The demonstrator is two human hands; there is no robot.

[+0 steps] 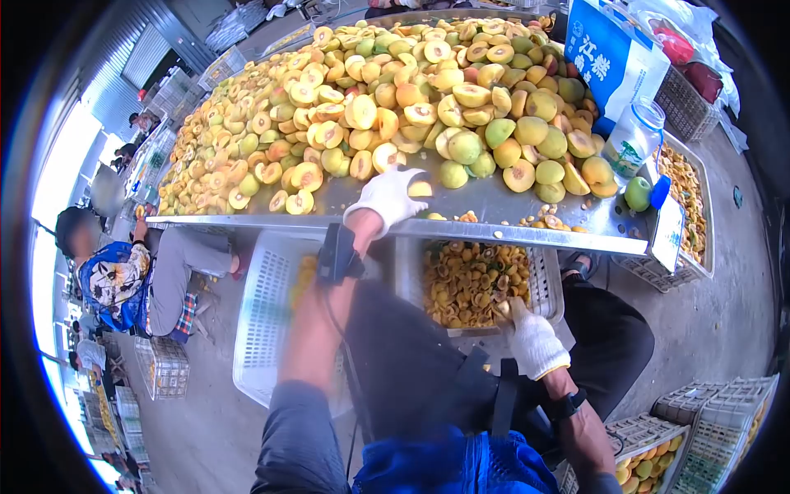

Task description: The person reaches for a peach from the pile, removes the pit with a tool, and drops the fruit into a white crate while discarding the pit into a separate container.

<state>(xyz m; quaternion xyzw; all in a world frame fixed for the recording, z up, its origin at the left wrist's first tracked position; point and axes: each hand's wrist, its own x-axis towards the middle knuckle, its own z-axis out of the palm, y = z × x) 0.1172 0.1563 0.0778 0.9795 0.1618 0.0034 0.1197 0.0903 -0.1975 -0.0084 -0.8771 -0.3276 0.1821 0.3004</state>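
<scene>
1. Our gloved left hand point(392, 200) is at the near edge of the metal counter point(592, 240); its thumb and fingers are closed around a halved peach point(420, 189), just short of the heap.
2. Our gloved right hand point(536, 339) is lower, at the near right side of a plastic crate point(550, 284) of small yellow-brown fruit pieces point(473, 280); its fingers are bunched narrow, and we cannot tell whether they hold anything.
3. We see the peach heap point(346, 115) spread over the counter, many fruits halved; at its right stand a blue-and-white bag point(609, 66) and a clear jar point(632, 142), with a green fruit point(637, 194) near the jar.
4. To our left, a white crate point(262, 317) is below the counter; farther left, another person point(119, 276) sits.
</scene>
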